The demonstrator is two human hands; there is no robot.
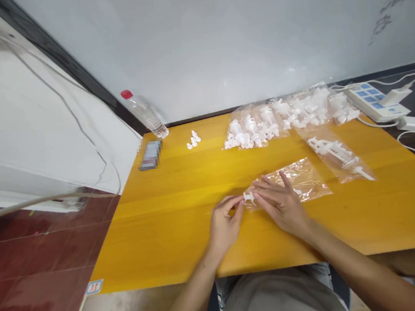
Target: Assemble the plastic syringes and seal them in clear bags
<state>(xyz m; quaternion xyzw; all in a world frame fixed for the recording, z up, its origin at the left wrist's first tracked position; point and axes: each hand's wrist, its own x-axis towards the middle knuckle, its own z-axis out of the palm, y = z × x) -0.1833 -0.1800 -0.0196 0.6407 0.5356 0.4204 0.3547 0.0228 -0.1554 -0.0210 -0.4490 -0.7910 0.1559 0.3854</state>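
Observation:
A small white plastic piece with a flanged end [249, 197] sits between my hands, at the left end of a clear plastic bag [313, 180]. My left hand [222, 224] pinches that end between thumb and index finger. My right hand [284, 204] lies over the bag, its thumb and index finger at the same piece and its other fingers stretched out. The palm hides the middle of the bag, and a bit of white shows past it. To the right, another clear bag [338, 153] holds several long white plastic parts with flanged ends.
Bags of white plastic parts [252, 127] line the table's back edge. Several small white pieces [193, 140] lie left of them, near a red-capped water bottle [148, 114] and a phone [151, 154]. A power strip [377, 102] with cables stands at the right, before a whiteboard [219, 43].

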